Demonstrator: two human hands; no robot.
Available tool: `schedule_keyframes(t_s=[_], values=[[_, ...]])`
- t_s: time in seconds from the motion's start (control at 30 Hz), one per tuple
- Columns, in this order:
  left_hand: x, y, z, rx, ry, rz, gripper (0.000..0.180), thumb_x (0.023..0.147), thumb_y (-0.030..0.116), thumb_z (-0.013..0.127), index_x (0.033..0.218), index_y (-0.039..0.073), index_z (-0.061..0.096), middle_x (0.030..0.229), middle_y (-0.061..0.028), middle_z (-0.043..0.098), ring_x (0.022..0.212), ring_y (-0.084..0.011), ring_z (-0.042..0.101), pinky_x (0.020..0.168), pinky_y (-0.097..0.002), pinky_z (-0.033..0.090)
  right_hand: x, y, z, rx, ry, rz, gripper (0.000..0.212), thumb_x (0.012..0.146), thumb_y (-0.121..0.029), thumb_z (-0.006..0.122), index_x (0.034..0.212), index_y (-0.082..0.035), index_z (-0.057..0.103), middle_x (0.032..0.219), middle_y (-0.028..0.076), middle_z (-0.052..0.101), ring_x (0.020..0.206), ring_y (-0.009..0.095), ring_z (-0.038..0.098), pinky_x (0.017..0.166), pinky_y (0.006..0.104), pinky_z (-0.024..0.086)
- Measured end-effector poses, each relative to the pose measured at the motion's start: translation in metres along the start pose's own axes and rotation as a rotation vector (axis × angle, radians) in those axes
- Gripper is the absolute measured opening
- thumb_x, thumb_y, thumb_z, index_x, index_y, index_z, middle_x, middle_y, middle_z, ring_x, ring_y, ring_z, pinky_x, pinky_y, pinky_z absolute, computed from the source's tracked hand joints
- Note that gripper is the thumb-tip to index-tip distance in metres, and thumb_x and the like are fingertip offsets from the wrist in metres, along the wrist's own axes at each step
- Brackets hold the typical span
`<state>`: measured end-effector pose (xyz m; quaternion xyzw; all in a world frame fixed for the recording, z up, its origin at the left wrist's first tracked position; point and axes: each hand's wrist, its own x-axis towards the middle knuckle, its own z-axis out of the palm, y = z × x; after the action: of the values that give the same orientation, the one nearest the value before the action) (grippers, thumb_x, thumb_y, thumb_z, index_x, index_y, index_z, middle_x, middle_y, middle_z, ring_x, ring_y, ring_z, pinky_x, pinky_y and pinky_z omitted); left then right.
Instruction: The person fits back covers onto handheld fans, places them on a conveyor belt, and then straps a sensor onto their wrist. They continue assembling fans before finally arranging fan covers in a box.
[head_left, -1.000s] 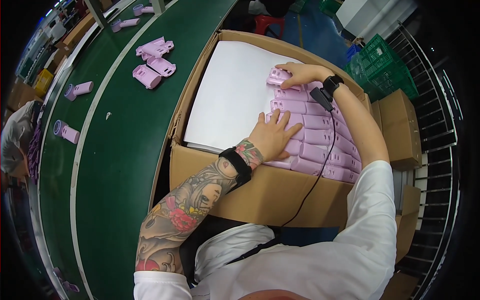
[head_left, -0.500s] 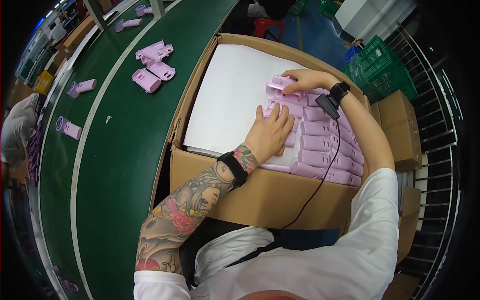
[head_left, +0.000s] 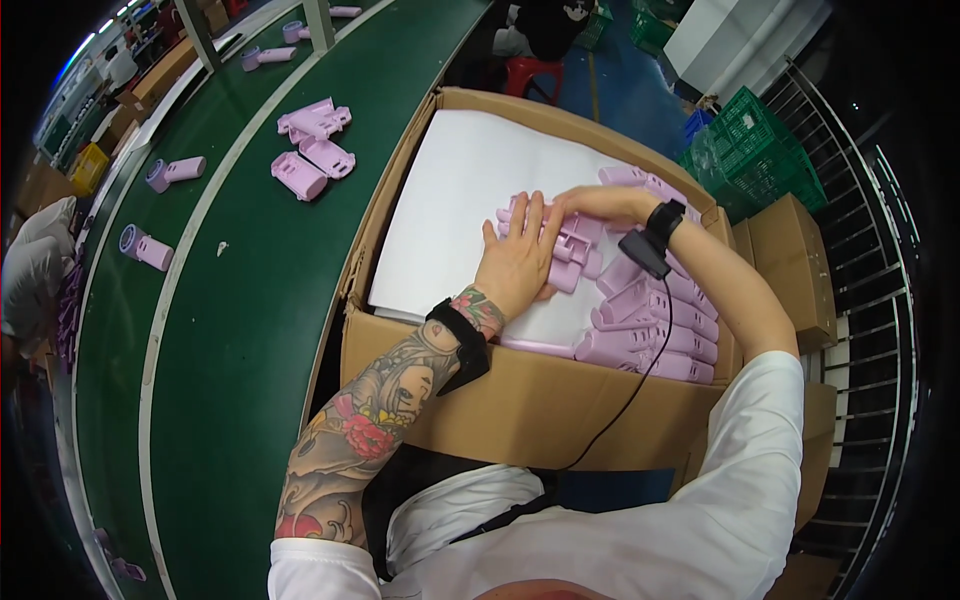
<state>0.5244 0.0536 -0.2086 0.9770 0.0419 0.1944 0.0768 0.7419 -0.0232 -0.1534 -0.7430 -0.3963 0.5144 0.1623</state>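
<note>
A large open cardboard box (head_left: pixel 520 410) stands in front of me, lined with a white sheet (head_left: pixel 470 190). Rows of pink plastic parts (head_left: pixel 650 320) fill its right side. My left hand (head_left: pixel 518 262) lies flat with spread fingers on several pink parts near the box's middle. My right hand (head_left: pixel 598 205) curls over the same cluster of parts (head_left: pixel 572 250) from the far side, fingers touching them. A black wrist device (head_left: pixel 655 235) with a cable sits on my right wrist.
A green conveyor belt (head_left: pixel 230 330) runs along the left, carrying loose pink parts (head_left: pixel 312 145) and pink cylinders (head_left: pixel 148 248). Another person's white-gloved hand (head_left: pixel 35 275) is at the far left. Green crates (head_left: pixel 750 150), cardboard boxes (head_left: pixel 790 260) and a wire rack (head_left: pixel 880 330) stand on the right.
Both hands have slid left across the box, pushing a cluster of pink parts from the right-hand rows toward the middle of the white sheet.
</note>
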Motion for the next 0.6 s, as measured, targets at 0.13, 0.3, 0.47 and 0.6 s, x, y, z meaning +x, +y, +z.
schedule_keyframes(t_s=[0.13, 0.3, 0.47, 0.6], values=[[-0.001, -0.011, -0.015, -0.126, -0.026, 0.029, 0.11, 0.062, 0.035, 0.086, 0.149, 0.005, 0.028, 0.146, -0.0214, 0.037, 0.137, -0.038, 0.038, 0.087, -0.0514, 0.055, -0.02, -0.007, 0.032, 0.368, -0.067, 0.068, 0.043, 0.098, -0.033, 0.055, 0.13, -0.005, 0.057, 0.128, 0.005, 0.061, 0.114, 0.015, 0.058, 0.101, 0.0303, 0.044], [-0.016, -0.025, -0.031, -0.215, -0.003, 0.074, 0.105, 0.057, 0.026, 0.09, 0.144, 0.007, 0.034, 0.14, -0.0206, 0.04, 0.132, -0.0389, 0.043, 0.078, -0.0397, 0.061, -0.024, -0.013, 0.065, 0.714, -0.065, 0.088, 0.044, 0.1, -0.031, 0.05, 0.138, -0.009, 0.049, 0.126, 0.003, 0.062, 0.112, 0.015, 0.06, 0.099, 0.032, 0.048], [-0.034, -0.037, -0.064, -0.249, 0.001, 0.042, 0.102, 0.059, 0.021, 0.089, 0.145, 0.01, 0.036, 0.141, -0.0203, 0.039, 0.13, -0.0401, 0.045, 0.074, -0.0399, 0.061, -0.023, -0.038, 0.091, 0.769, -0.054, -0.014, 0.046, 0.1, -0.033, 0.051, 0.138, -0.008, 0.048, 0.129, 0.003, 0.06, 0.115, 0.016, 0.059, 0.102, 0.0352, 0.045], [-0.06, -0.072, -0.126, -0.152, 0.155, 0.058, 0.097, 0.06, 0.014, 0.086, 0.144, 0.012, 0.038, 0.141, -0.0197, 0.04, 0.128, -0.0408, 0.046, 0.079, -0.0423, 0.059, -0.017, -0.118, 0.107, 0.61, -0.028, -0.324, 0.051, 0.099, -0.031, 0.054, 0.142, -0.007, 0.045, 0.131, 0.005, 0.058, 0.118, 0.015, 0.056, 0.105, 0.0336, 0.042]])
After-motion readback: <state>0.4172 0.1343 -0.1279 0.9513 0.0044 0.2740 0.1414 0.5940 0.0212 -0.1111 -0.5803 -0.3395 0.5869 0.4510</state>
